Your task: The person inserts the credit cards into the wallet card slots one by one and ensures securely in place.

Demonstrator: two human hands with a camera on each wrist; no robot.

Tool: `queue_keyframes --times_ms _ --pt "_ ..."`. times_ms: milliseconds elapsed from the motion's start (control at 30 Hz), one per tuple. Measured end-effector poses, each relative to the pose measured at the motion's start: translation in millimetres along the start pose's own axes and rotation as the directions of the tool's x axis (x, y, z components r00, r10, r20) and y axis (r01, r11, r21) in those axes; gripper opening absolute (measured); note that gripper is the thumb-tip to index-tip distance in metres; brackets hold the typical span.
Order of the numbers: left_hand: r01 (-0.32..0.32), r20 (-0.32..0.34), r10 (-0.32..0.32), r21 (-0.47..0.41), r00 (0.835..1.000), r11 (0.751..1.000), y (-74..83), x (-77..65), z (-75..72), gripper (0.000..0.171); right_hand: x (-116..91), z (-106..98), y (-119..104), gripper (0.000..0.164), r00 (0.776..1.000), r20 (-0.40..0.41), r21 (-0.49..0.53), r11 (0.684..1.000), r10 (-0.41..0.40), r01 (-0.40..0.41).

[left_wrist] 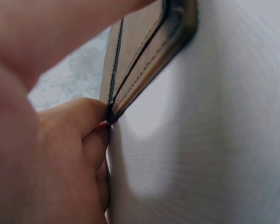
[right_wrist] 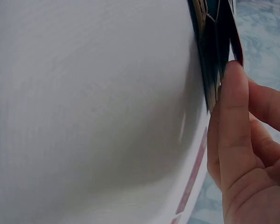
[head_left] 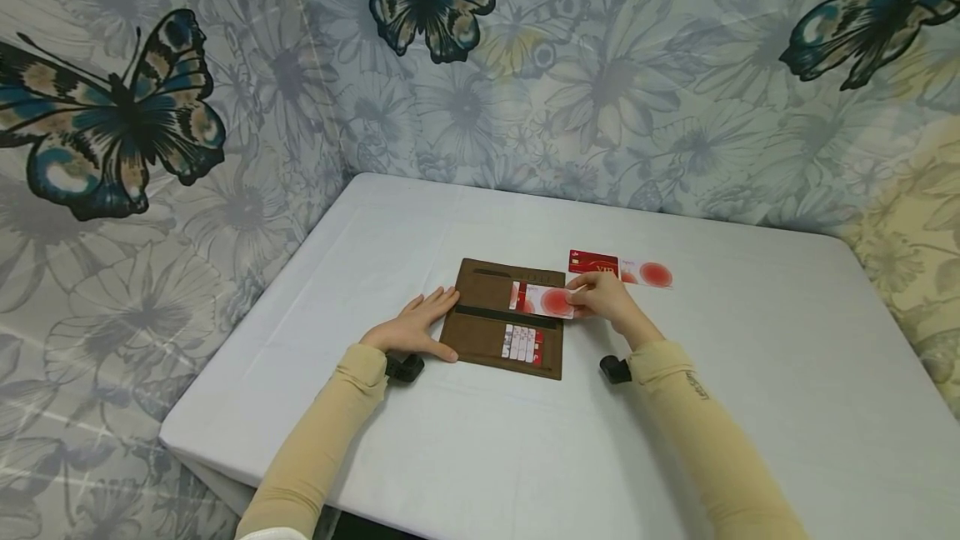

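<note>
A brown bifold wallet (head_left: 474, 338) lies opened flat on the white table in the head view. My left hand (head_left: 412, 326) rests at its left edge with fingers spread, the thumb by the lower half and fingertips at the upper half. The left wrist view shows the wallet's stitched edge (left_wrist: 142, 60) between thumb and fingers. My right hand (head_left: 603, 300) pinches the right end of a white card with a red circle (head_left: 543, 301), which overlaps the wallet's upper half. In the right wrist view, thumb and fingers meet on that card (right_wrist: 236, 42).
Several small cards (head_left: 520, 343) sit overlapped in the wallet's lower half. Beyond the right hand, a red card (head_left: 591, 262) and a white card with a red circle (head_left: 654, 273) lie on the tablecloth (head_left: 480, 457). Butterfly-patterned fabric (head_left: 465, 123) hangs behind the table.
</note>
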State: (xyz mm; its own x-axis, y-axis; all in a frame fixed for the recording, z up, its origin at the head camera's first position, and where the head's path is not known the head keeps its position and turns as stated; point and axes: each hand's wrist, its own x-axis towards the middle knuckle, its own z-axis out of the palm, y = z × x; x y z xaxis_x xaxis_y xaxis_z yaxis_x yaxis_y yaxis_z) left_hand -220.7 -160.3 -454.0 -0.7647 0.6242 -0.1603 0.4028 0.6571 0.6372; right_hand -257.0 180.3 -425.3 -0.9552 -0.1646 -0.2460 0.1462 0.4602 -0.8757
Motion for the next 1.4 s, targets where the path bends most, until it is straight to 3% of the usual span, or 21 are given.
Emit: queue_keyframes --times_ms 467,667,833,1100,1400 --pt "0.007 0.003 -0.007 0.005 1.000 1.000 0.2 -0.4 0.0 0.108 3.1 11.4 -0.6 0.026 0.999 -0.030 -0.042 0.999 0.028 -0.030" --pt "-0.003 0.001 0.003 0.000 1.000 1.000 0.0 -0.5 0.5 0.107 -2.2 11.0 1.6 0.034 0.999 -0.031 -0.064 0.997 0.038 -0.040" --pt "-0.008 0.000 0.008 0.000 1.000 1.000 0.7 -0.6 0.2 0.107 -9.8 8.3 5.7 0.044 1.000 -0.007 -0.059 0.998 0.023 -0.024" --pt "-0.004 -0.003 0.004 0.006 1.000 1.000 -1.5 0.0 0.3 0.108 -22.6 0.5 8.5 0.041 0.996 0.078 0.013 0.999 0.033 -0.034" --pt "-0.007 0.002 0.007 -0.002 1.000 1.000 2.2 -1.9 -1.3 0.106 -24.9 -0.7 4.6 0.039 0.996 0.091 0.031 0.999 0.025 -0.028"
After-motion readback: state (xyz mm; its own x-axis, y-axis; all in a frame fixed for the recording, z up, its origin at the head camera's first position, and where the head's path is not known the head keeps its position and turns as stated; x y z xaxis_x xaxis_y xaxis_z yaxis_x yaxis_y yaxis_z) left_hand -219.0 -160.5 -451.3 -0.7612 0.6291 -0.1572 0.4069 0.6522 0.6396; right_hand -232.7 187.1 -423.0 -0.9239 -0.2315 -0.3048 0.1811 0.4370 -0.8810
